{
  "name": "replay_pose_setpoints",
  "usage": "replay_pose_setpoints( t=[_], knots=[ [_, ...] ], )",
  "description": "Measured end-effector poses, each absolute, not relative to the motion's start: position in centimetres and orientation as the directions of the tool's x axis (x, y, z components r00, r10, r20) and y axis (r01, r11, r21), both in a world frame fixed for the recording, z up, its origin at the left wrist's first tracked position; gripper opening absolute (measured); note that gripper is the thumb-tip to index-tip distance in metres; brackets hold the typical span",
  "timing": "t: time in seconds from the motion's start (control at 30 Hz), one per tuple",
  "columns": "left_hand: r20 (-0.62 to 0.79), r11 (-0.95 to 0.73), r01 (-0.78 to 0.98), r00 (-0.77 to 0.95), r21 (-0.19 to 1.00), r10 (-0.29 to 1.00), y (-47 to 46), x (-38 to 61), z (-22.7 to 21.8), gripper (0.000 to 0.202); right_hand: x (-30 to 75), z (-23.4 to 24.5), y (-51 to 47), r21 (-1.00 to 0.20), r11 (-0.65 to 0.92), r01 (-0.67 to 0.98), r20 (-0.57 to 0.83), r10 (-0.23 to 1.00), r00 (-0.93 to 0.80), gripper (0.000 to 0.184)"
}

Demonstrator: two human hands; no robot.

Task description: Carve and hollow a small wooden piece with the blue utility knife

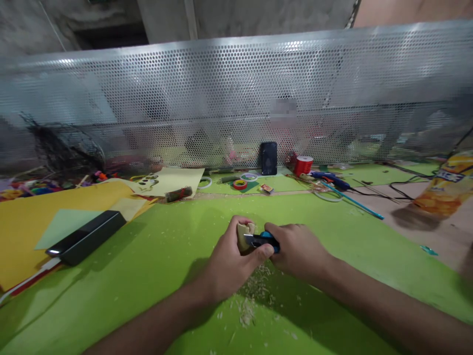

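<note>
Block (241,238) looks mid-carve, centre frame: left hand (228,262) gripping it, right hand (298,246) clenched round the knife (261,240), next stroke prob needs light pressure

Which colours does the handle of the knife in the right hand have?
The visible handle is black and blue, as the head view shows.

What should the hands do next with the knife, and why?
Probably one short, gentle stroke of the knife along the pale piece, which looks like wood. The left hand grips that piece, the right hand has the knife with its blade out against it, and curly shavings lie below.
</note>
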State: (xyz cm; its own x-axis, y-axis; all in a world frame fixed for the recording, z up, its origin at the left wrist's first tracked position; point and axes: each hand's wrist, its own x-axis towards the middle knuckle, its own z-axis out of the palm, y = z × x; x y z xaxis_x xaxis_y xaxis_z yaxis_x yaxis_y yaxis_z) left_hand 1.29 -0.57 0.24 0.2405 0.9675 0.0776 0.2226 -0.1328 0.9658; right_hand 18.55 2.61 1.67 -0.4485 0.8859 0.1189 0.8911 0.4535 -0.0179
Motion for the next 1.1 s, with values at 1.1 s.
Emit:
replay_pose_setpoints(
  t=[1.1],
  knots=[
    [0.064, -0.145, 0.37, 0.222, 0.918, 0.973, -0.87, 1.26, 0.62, 0.051, 18.54, 1.77, 2.49, -0.043, 0.453, 0.891, 0.118, 0.888, -0.445, 0.017]
  ],
)
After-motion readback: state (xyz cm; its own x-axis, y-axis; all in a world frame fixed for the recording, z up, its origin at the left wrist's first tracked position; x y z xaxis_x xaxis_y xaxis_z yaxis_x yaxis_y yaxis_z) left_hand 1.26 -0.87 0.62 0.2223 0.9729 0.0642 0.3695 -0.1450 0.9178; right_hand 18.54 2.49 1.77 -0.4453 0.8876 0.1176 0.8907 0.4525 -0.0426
